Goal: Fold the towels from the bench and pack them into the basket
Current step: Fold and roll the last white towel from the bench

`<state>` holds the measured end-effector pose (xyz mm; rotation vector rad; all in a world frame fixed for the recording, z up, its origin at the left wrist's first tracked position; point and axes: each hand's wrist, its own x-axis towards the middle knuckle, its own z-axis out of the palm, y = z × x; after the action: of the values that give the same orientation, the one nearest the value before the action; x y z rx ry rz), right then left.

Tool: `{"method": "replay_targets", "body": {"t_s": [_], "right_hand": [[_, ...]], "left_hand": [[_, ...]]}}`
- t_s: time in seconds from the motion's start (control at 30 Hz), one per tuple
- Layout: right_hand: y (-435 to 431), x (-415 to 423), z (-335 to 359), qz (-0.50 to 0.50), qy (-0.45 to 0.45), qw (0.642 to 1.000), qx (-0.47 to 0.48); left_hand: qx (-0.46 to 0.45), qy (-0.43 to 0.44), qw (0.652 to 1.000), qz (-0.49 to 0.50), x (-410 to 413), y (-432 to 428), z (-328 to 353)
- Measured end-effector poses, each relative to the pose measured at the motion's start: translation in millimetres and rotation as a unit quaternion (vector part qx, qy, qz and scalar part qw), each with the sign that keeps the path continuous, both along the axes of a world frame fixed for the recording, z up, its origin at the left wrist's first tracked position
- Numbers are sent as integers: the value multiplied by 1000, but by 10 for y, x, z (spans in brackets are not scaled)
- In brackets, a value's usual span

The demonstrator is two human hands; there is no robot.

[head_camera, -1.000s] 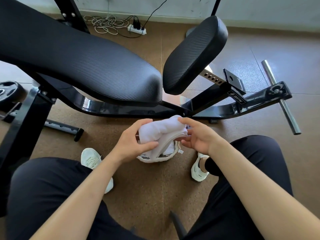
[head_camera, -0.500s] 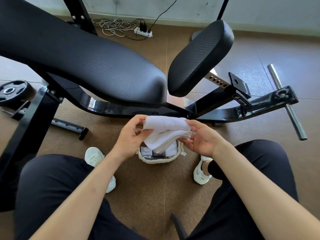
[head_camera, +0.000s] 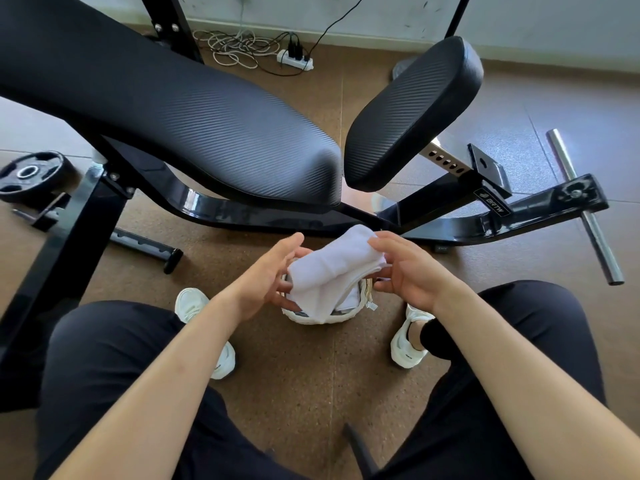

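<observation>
The woven basket (head_camera: 322, 318) sits on the brown speckled floor between two white shoes, the left shoe (head_camera: 204, 327) and the right shoe (head_camera: 408, 341), each a little way from its rim. The glossy black frame (head_camera: 242, 213) of the bench (head_camera: 207, 116) runs just beyond it on the far side. Bare floor lies open on the near side, between the person's dark-trousered legs.

The folded white towel (head_camera: 332, 271) hangs right over the basket, and its near-left end droops onto pale folded cloth (head_camera: 349, 301) already inside. Its long axis runs diagonally from near left to far right, with the far-right corner raised. The cloth looks soft and thick, with rounded folds.

The left hand (head_camera: 266, 275) has a wide grip, fingers nearly straight against the towel's left side. The right hand (head_camera: 412, 271) has a narrow grip and curls round the towel's right end, fingertips on top.

The bench surface is ribbed black padding with rounded edges. A chrome bar (head_camera: 585, 209) lies at far right and a weight plate (head_camera: 29, 174) at far left.
</observation>
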<state>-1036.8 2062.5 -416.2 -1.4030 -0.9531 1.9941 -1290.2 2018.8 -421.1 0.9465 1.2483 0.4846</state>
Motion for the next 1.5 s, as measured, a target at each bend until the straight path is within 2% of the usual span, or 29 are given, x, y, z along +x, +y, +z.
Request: {"method": "replay_targets", "body": {"t_s": [0.27,0.47,0.7,0.83,1.0,1.07,1.2,1.3,1.4,1.5], "right_hand": [[-14,-7,-2,77,22,993,84],[-21,-1,-12,95,18,990,107],[52,30,-59,46,-7,992,118],[68,25,-80,13,-10,993,118],[54,-32,-92,-27,-32,990,137],[45,-63,-102,-26,-37,987,156],[-45,-177,-130,-52,43,985,161],[-161,-298,-209,-44,64,980,186],[-212,-383,-246,-31,6,974,224],[-203,-389,-290,-40,-45,972,229]], "left_hand": [[-5,25,992,-124,59,-12,4],[32,31,992,-121,115,-33,-114],[140,74,984,-80,167,-31,-127],[197,33,976,-90,169,-68,-101],[193,29,974,-113,156,-106,-132],[195,15,976,-90,163,-103,-124],[213,-23,977,13,197,-83,-122],[194,-49,977,73,279,-95,-174],[187,-36,978,89,332,-109,-258],[193,17,979,64,371,-94,-331]]}}
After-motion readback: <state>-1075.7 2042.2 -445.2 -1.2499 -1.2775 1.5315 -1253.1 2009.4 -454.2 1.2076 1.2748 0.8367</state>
